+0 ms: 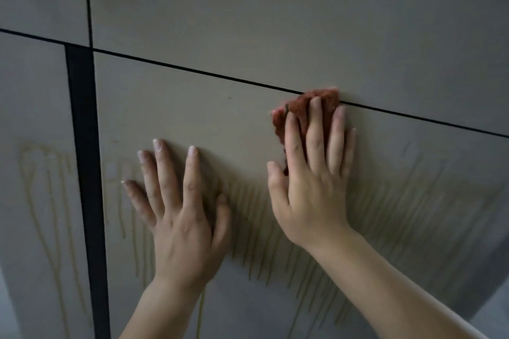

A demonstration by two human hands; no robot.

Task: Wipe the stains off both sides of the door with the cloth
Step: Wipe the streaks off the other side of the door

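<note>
Reddish-brown cloth [305, 109] lies flattened under the right hand [311, 192], whose fingers [314, 143] are straight and press it against the door [214, 115] right at its top edge. The left hand [181, 217] is spread flat on the door beside it and holds nothing. The upper strip of this face looks clean, but yellowish drip stains [399, 201] streak the lower part and the neighbouring panel [38, 96]. Most of this side seems left to wipe. The other side is out of view.
</note>
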